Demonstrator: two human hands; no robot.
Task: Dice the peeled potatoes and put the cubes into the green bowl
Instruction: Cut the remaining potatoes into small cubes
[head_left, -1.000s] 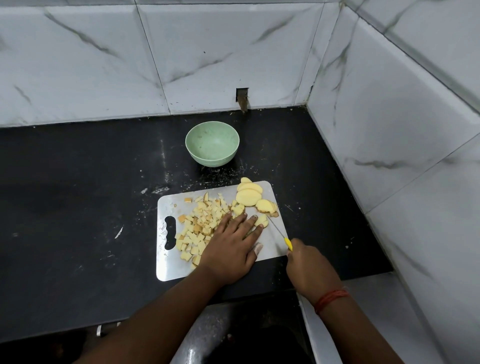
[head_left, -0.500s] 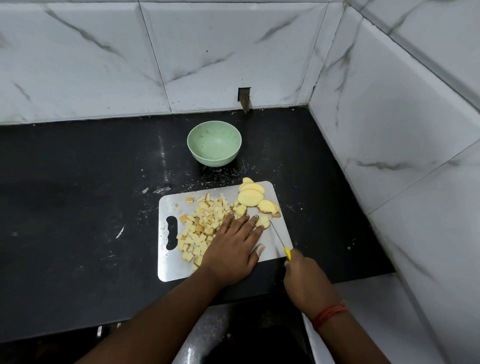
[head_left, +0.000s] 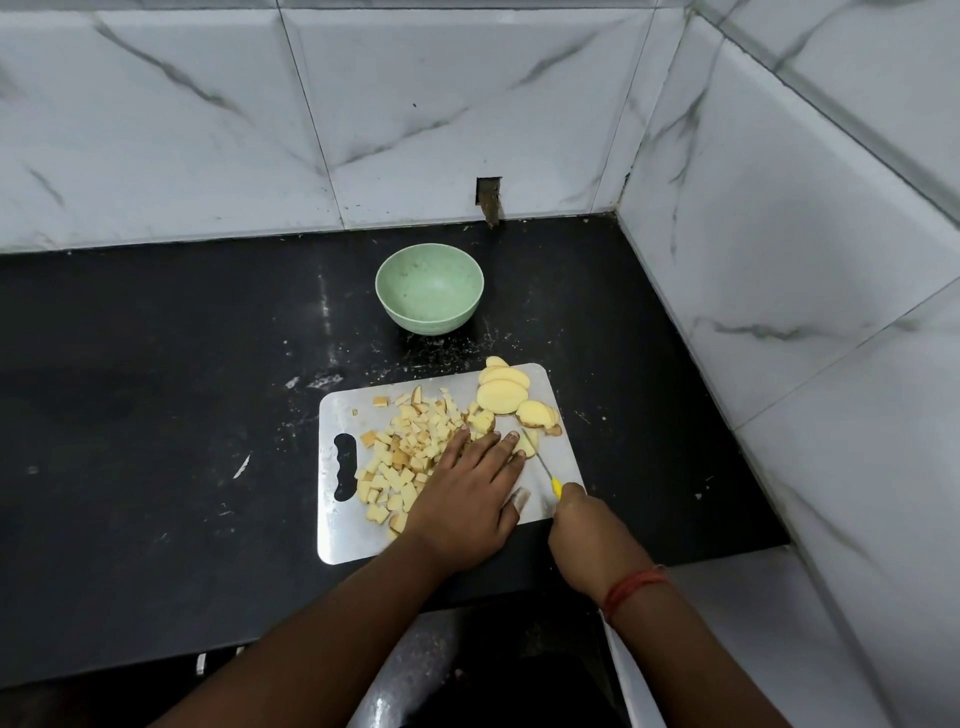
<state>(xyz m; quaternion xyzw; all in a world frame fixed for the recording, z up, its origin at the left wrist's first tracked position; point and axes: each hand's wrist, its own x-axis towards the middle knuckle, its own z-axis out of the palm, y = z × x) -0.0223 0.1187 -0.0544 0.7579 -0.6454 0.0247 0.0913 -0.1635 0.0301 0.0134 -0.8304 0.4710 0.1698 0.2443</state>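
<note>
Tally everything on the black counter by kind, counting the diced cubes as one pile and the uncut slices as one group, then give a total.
Green bowl: 1
Cutting board: 1
Knife: 1
Pile of potato cubes: 1
Group of potato slices: 1
Total: 5

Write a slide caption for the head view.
Left hand steadies potato on board; right hand cuts with knife; bowl empty.

Left hand (head_left: 470, 496) lies palm down, fingers straight and together, pointing toward the far right corner of the board. Right hand (head_left: 587, 530) at the board's near right corner, fingers curled round a yellow handle. Red thread on right wrist.
</note>
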